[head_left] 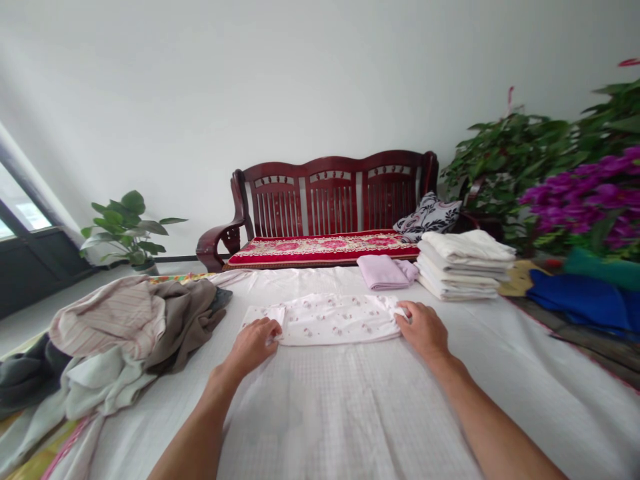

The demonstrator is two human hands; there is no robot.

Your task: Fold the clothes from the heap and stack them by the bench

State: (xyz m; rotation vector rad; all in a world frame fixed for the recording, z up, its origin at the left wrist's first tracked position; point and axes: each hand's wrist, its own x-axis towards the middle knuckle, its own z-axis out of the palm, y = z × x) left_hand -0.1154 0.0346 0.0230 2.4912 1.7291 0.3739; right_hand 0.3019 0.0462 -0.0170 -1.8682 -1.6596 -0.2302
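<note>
A white garment with a small printed pattern (340, 320) lies before me, folded into a long strip running left to right. Its left end is doubled over in a short flap. My left hand (256, 343) is closed at the near corner of that flap, thumb and fingertips on the cloth. At the opposite end, my right hand (424, 328) pinches the garment's edge between thumb and fingers. Just beyond the strip sits a folded lilac cloth (384, 272), beside a stack of folded white and cream clothes (463, 263).
A white checked sheet (340, 413) covers the surface under my arms. Loose clothes (125, 327) are heaped at the left. Behind stands a dark red wooden bench (330, 193) with a patterned cushion (430, 217). Plants (127, 230) and purple flowers (590, 193) flank it; blue cloth (575, 297) lies right.
</note>
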